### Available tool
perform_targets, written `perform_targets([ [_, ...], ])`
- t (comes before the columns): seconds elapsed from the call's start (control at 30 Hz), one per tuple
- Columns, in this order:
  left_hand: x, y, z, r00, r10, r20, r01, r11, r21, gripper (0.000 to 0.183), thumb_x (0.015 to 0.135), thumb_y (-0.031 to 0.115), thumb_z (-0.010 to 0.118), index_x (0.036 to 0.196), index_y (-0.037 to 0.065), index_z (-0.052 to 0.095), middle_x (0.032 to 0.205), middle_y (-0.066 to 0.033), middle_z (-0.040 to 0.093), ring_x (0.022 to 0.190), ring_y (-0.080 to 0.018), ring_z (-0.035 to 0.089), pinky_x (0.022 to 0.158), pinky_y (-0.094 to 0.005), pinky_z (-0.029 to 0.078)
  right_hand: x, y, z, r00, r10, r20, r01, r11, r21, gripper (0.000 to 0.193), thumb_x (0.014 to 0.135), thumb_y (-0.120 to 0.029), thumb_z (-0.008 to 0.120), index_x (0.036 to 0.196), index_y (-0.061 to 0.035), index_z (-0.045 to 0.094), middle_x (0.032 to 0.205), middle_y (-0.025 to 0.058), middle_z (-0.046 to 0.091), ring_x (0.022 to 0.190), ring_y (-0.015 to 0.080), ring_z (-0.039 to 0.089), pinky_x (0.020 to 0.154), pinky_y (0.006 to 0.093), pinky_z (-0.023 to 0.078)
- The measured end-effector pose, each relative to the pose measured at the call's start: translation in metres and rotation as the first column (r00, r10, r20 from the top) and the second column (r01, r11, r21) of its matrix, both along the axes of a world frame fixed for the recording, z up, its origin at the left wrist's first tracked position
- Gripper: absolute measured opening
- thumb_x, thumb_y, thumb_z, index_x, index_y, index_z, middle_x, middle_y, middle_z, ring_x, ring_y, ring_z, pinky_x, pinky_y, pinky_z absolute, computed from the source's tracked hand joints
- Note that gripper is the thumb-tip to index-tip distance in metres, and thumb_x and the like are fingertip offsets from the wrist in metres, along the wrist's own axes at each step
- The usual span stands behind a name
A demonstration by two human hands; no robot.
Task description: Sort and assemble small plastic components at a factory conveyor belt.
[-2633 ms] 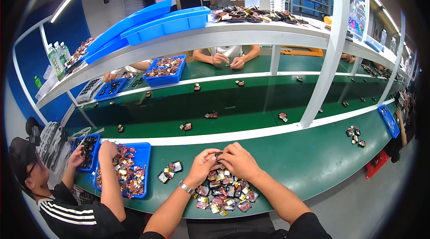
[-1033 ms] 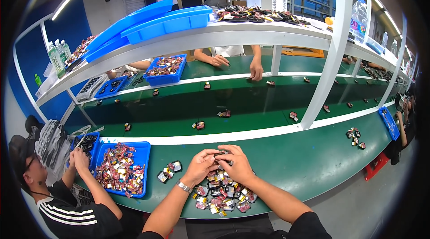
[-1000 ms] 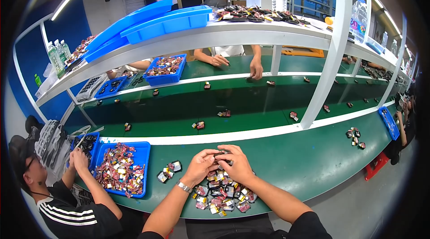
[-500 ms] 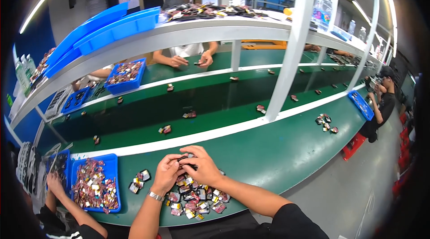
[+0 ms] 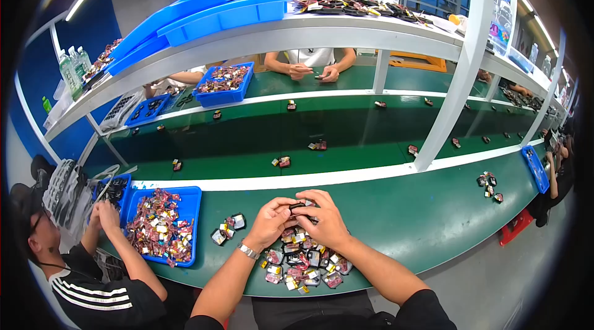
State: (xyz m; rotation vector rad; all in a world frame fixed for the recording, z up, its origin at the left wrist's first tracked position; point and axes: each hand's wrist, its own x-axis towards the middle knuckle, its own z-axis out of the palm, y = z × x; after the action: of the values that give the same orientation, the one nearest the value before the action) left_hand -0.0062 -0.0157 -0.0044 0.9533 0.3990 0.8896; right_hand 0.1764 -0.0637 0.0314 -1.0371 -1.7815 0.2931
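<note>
Both my hands meet over a pile of small electronic modules (image 5: 302,275) near the table's front edge. My left hand (image 5: 272,223), with a metal-banded watch at the wrist, pinches a small black casing (image 5: 298,205) from the left. Around the same casing curl the fingers of my right hand (image 5: 325,223), which hide most of it. The modules below show black frames, reddish parts and silver-and-yellow pieces. A smaller cluster of similar modules (image 5: 228,229) lies just left of my left wrist.
At left stands a blue bin (image 5: 197,225) full of reddish parts, beside another blue bin (image 5: 124,197) where a co-worker's hands (image 5: 105,215) are. Scattered modules (image 5: 281,162) sit on the green belt behind the white rail (image 5: 352,173). A white post (image 5: 455,82) rises at right.
The whole view has swung left, so things appear farther right and the left co-worker shows more. My hands remain together on the black casing above the pile.
</note>
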Motion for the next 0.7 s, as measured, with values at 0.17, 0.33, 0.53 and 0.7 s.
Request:
perform_targets([
  [0.17,0.002,-0.001,-0.001,0.997,0.024,-0.075,-0.024,1.0,0.002,0.022,0.097,0.008,0.053,0.118,0.001,0.051,0.126,-0.0174,0.057,0.112,-0.0231,0.061,0.093,-0.038,0.055,0.001,-0.001,-0.001,1.0,-0.021,-0.006,0.021,0.997,-0.069,0.02,0.074,-0.004,0.071,0.093,-0.0087,0.073,0.119,0.0085,0.062,0.117,0.0296,0.052,0.096,0.0386,0.046],
  [0.33,0.003,-0.002,0.003,0.997,0.042,-0.064,-0.041,0.999,0.019,0.023,0.097,0.008,0.054,0.119,0.0,0.051,0.126,-0.017,0.058,0.112,-0.0229,0.061,0.094,-0.0382,0.054,-0.001,-0.002,0.002,1.0,-0.024,0.008,0.024,0.999,-0.047,0.02,0.074,-0.004,0.071,0.093,-0.0082,0.073,0.12,0.0096,0.061,0.117,0.0306,0.052,0.096,0.0395,0.046],
  [0.53,0.005,-0.002,-0.001,0.989,0.047,-0.141,-0.042,0.999,0.033,0.023,0.097,0.009,0.053,0.119,0.001,0.051,0.126,-0.0165,0.057,0.112,-0.0227,0.061,0.094,-0.039,0.054,-0.003,-0.001,0.001,1.0,-0.025,-0.001,0.025,0.999,-0.035,0.019,0.073,-0.003,0.07,0.092,-0.0068,0.071,0.12,0.0105,0.061,0.117,0.0316,0.052,0.095,0.0397,0.047],
  [0.7,0.001,-0.002,-0.002,0.999,0.028,0.019,-0.029,0.999,0.027,0.021,0.097,0.008,0.053,0.117,0.002,0.051,0.123,-0.0153,0.059,0.111,-0.0219,0.061,0.095,-0.0402,0.053,-0.002,-0.002,0.01,0.997,-0.036,0.063,0.029,0.994,0.106,0.019,0.071,-0.002,0.069,0.09,-0.0048,0.07,0.118,0.0117,0.061,0.116,0.0323,0.053,0.093,0.0402,0.048],
])
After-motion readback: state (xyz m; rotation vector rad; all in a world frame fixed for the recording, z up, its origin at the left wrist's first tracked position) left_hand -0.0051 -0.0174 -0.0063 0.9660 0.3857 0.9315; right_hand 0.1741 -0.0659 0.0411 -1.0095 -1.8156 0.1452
